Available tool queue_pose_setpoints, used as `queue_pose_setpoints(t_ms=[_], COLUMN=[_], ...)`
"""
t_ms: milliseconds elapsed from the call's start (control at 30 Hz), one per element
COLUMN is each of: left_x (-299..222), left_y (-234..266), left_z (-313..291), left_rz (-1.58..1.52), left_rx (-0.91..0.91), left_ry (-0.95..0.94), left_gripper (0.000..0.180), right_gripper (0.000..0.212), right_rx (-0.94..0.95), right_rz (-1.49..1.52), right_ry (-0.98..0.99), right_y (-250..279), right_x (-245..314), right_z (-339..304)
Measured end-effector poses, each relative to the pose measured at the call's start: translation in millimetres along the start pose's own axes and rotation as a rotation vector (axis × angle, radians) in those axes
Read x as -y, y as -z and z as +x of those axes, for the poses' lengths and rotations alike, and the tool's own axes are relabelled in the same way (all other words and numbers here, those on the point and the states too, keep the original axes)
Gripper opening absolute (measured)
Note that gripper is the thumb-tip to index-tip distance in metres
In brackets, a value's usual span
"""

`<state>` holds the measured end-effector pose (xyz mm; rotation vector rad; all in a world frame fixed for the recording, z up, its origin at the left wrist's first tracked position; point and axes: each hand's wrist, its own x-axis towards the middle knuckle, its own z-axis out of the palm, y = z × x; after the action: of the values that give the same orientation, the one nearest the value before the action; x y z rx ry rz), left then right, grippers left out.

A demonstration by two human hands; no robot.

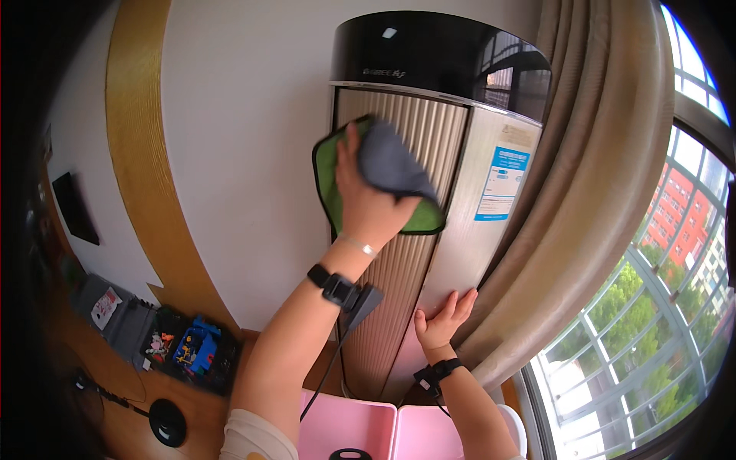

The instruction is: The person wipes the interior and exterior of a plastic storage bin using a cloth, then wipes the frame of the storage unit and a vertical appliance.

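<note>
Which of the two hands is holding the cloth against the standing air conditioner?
The left hand, raised high, presses the green and grey cloth against the ribbed front panel. The right hand, lower down, lies flat and empty on the unit's side.

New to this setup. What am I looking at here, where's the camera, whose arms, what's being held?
There is no robot here: a person works with two bare hands. The single picture comes from a wide fisheye camera worn on the person's head, so straight edges bend near the rim and the person's own forearms enter from the bottom.

The left hand presses a green and grey cloth against the ribbed front of a tall standing air conditioner. The right hand lies flat, fingers spread, on the unit's lower side panel. Both wrists wear black straps.

Around it: a beige curtain and a window to the right, a pink bin below, and a box of small toys on the wooden floor to the left.
</note>
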<state>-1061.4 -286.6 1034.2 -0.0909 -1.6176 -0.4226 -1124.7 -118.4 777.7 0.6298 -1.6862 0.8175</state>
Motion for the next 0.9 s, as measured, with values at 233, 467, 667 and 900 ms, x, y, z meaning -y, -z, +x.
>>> queue_pose_setpoints(t_ms=[233, 467, 667, 900], left_x=[22, 68, 72, 59], left_y=[11, -11, -1, 15], left_z=[41, -105, -254, -250], left_rz=[-0.274, -0.058, -0.162, -0.062], left_rx=[-0.027, 0.109, 0.206, 0.271], left_ry=[0.250, 0.254, 0.502, 0.435], left_gripper=[0.050, 0.066, 0.126, 0.125], right_gripper=[0.084, 0.084, 0.082, 0.082], right_rx=[0.021, -0.021, -0.014, -0.023], right_rz=[0.024, 0.001, 0.015, 0.026], right_ry=[0.023, 0.003, 0.001, -0.001], right_y=[0, -2, -3, -4], right_x=[7, 4, 6, 10], right_z=[-3, 0, 0, -1])
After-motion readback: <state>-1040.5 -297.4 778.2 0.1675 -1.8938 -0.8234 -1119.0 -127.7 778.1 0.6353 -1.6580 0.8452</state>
